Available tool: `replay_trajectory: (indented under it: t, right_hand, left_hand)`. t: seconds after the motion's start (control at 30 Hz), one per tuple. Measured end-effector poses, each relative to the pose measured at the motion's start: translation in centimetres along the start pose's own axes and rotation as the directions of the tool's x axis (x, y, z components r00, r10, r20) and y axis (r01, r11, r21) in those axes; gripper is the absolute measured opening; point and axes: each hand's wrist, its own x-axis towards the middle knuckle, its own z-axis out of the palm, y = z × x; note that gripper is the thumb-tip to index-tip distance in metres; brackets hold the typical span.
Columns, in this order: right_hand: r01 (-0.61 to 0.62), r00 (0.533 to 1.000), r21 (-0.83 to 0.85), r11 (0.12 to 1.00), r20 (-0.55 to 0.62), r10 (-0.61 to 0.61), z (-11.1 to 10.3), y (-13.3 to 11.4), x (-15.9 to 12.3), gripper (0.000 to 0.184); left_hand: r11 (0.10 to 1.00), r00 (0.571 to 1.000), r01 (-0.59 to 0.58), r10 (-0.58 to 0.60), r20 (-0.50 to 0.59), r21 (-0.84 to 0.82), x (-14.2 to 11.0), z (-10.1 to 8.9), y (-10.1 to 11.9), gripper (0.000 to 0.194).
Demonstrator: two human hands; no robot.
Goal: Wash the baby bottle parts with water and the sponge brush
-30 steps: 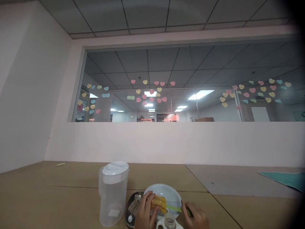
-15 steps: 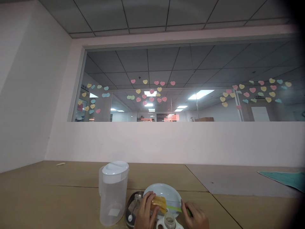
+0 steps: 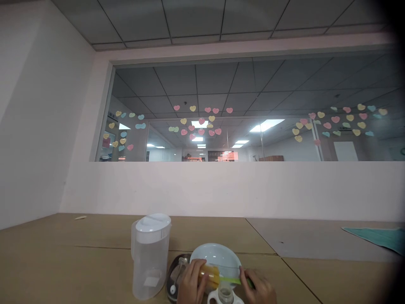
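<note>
My left hand is closed around the yellow, ridged, sponge-like head of what looks like a bottle brush. A bright green stem runs from the head toward my right hand, whose fingers are wrapped round the darker green handle. Both hands are above the near part of a white bowl. Just below the stem, at the bottom edge, stands a clear-necked bottle with white side handles; its lower part is cut off by the frame.
A clear pitcher with a white lid stands to the left. Beside it, a dark metal tray holds a small clear part and a thin tube with a white end. A teal cloth lies far right. Behind the table are a wall and window.
My left hand and the yellow head have shifted slightly left and down. The right hand has moved a little left and down, still on the handle.
</note>
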Motion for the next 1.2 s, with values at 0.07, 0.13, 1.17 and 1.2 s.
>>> replay_trajectory:
  t: [0.07, 0.13, 1.17, 1.2]
  right_hand:
    - [-0.01, 1.0, 0.004, 1.0, 0.016, 0.01, 0.2, 0.0, -0.2, 0.052]
    - [-0.026, 1.0, 0.015, 1.0, 0.018, 0.025, 0.4, -0.1, -0.4, 0.051]
    - [-0.325, 0.926, -0.243, 0.914, 0.115, 0.36, 1.1, 0.6, -1.1, 0.063]
    - [-0.33, 0.924, -0.25, 0.91, 0.115, 0.366, 1.1, 0.5, -1.1, 0.064]
  left_hand:
    - [1.0, 1.0, -0.002, 0.002, 0.004, -0.017, 0.0, -0.1, 0.2, 0.028]
    - [1.0, 1.0, 0.001, -0.001, -0.007, -0.024, 0.0, -0.1, 0.3, 0.027]
    - [0.889, 0.946, -0.04, 0.181, -0.269, 0.457, 0.6, -1.0, -1.8, 0.034]
    - [0.902, 0.947, 0.0, 0.139, -0.291, 0.432, 0.6, -1.1, -1.9, 0.032]
